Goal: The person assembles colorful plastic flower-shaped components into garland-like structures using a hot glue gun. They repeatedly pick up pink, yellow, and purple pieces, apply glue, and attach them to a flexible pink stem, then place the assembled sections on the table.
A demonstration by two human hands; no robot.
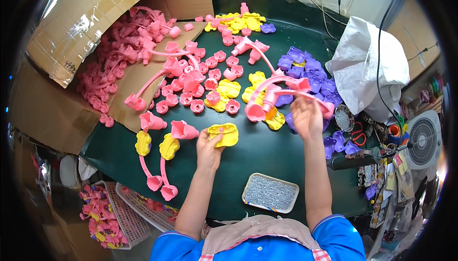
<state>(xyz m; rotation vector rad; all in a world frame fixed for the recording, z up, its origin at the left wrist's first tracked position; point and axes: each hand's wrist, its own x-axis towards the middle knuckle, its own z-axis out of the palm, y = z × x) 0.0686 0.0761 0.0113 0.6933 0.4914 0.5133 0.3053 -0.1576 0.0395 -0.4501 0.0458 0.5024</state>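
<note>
My left hand (208, 152) pinches a yellow molded plastic piece (231, 134) with rounded lobes above the table. My right hand (307, 116) is raised at the right, its fingertips up against a pink curved tube (291, 92) with flared ends; the fingers are partly hidden there. Beside and behind this hand lie purple molded pieces (312, 72). More pink tubes (257, 50) lie close by. Left of my left hand are two pink tubes with yellow pieces (169, 146) fitted around them. Pink flower-shaped cups (196, 106) and several loose yellow pieces (229, 88) lie mid-table.
A tray of small silvery metal parts (271, 192) stands near the front edge. At the left, a cardboard box (90, 22) spills pink parts. A white sack (367, 60), red-handled scissors (359, 134) and a fan (423, 139) are at the right. Plastic baskets (126, 218) stand below left.
</note>
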